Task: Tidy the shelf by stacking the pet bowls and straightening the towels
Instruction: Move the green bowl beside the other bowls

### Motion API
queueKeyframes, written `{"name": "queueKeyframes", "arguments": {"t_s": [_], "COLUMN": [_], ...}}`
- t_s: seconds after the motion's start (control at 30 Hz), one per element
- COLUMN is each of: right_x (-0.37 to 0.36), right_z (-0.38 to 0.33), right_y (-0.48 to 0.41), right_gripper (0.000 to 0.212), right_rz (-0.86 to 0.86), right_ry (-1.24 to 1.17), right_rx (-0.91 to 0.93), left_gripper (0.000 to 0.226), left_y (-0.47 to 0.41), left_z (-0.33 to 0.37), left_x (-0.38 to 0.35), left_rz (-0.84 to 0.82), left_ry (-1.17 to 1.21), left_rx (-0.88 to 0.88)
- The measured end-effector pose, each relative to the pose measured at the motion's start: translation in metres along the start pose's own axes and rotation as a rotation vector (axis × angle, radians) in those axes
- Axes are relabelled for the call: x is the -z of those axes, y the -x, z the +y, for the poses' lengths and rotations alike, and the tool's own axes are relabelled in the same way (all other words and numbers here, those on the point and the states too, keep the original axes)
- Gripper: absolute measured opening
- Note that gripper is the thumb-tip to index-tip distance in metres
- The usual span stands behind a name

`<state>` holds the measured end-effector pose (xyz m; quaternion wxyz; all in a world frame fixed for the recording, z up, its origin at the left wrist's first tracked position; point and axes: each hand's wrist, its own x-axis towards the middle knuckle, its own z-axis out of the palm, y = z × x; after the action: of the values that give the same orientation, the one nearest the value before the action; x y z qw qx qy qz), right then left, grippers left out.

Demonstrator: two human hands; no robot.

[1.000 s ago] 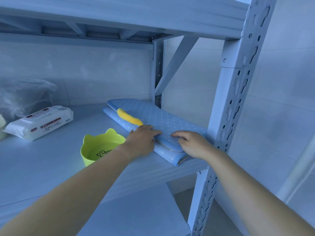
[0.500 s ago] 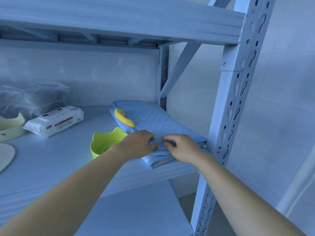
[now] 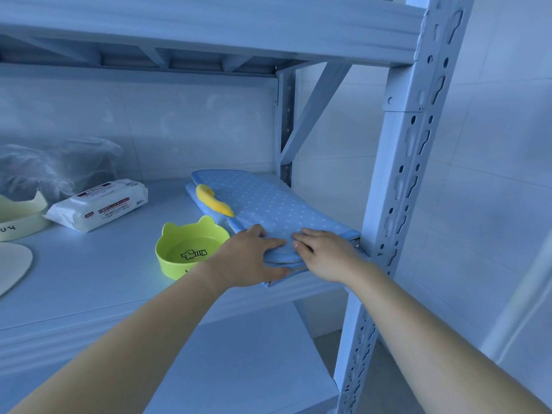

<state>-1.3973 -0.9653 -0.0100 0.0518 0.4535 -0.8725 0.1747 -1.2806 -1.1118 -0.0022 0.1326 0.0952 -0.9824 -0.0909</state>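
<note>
Fingers [image 3: 273,242] on both hands are pinching the near corner of the towels [image 3: 268,204]; left hand [image 3: 251,258] and right hand [image 3: 325,255] are nearly touching now, where a second ago they were gripping apart; stack's lying at 3 o'clock on the shelf [image 3: 89,279], right by the post [image 3: 400,186]; edges are getting squarer, I'd guess; green bowl [image 3: 191,249] at its 9 o'clock is sitting unstacked, well apart from the cream bowl [image 3: 21,216].

A cream bowl [image 3: 21,215] and a flat cream piece [image 3: 12,264] are cut off by the left edge. The left hand [image 3: 251,261] and its wrist hide part of the green bowl [image 3: 185,243]. With the right hand [image 3: 325,253], it covers the front corner of the folded towels [image 3: 268,204]. Print on the wipes pack [image 3: 98,204] is too small to read.
</note>
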Motion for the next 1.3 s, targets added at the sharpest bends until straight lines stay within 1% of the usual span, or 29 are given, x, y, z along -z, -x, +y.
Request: {"name": "queueKeyframes", "arguments": {"t_s": [0.17, 0.3, 0.5, 0.67, 0.8, 0.93, 1.0, 1.07, 1.1, 1.13, 1.2, 1.3], "right_x": [-0.003, -0.007, -0.005, -0.003, -0.004, -0.003, -0.003, -0.005, -0.005, -0.006, -0.008, -0.008], "right_z": [0.000, 0.000, 0.011, 0.029, 0.035, 0.037, 0.036, 0.034, 0.033, 0.032, 0.031, 0.033], "right_y": [-0.005, -0.016, -0.027, -0.028, -0.033, -0.039, -0.040, -0.040, -0.039, -0.039, -0.038, -0.034], "right_gripper": [0.046, 0.053, 0.057, 0.057, 0.055, 0.045, 0.038, 0.033, 0.032, 0.031, 0.036, 0.052], "right_rz": [-0.054, -0.074, -0.098, -0.087, -0.060, 0.067, 0.151, 0.198, 0.201, 0.191, 0.145, 0.067], "right_ry": [0.020, 0.057, 0.067, 0.072, 0.031, -0.053, -0.160, -0.243, -0.269, -0.283, -0.273, -0.224], "right_rx": [-0.001, -0.039, -0.094, -0.145, -0.160, -0.124, -0.057, 0.012, 0.029, 0.041, 0.059, 0.065], "left_gripper": [0.063, 0.064, 0.064, 0.064, 0.064, 0.063, 0.054, 0.040, 0.037, 0.039, 0.050, 0.059], "left_y": [-0.010, -0.026, -0.047, -0.065, -0.069, -0.061, -0.059, -0.058, -0.057, -0.056, -0.054, -0.049], "left_z": [-0.013, -0.021, -0.022, -0.010, -0.008, -0.014, -0.015, -0.016, -0.017, -0.019, -0.022, -0.023], "left_x": [0.007, 0.012, 0.004, -0.005, -0.010, -0.011, -0.006, 0.000, 0.003, 0.005, 0.006, 0.003], "left_rz": [-0.137, -0.247, -0.286, -0.258, -0.212, -0.161, -0.140, -0.057, -0.015, 0.006, -0.037, -0.110], "left_ry": [0.113, 0.071, 0.046, 0.077, 0.027, 0.039, 0.141, 0.192, 0.146, 0.095, 0.055, 0.032], "left_rx": [0.027, 0.019, -0.014, -0.048, -0.069, -0.067, -0.057, -0.091, -0.108, -0.114, -0.096, -0.108]}}
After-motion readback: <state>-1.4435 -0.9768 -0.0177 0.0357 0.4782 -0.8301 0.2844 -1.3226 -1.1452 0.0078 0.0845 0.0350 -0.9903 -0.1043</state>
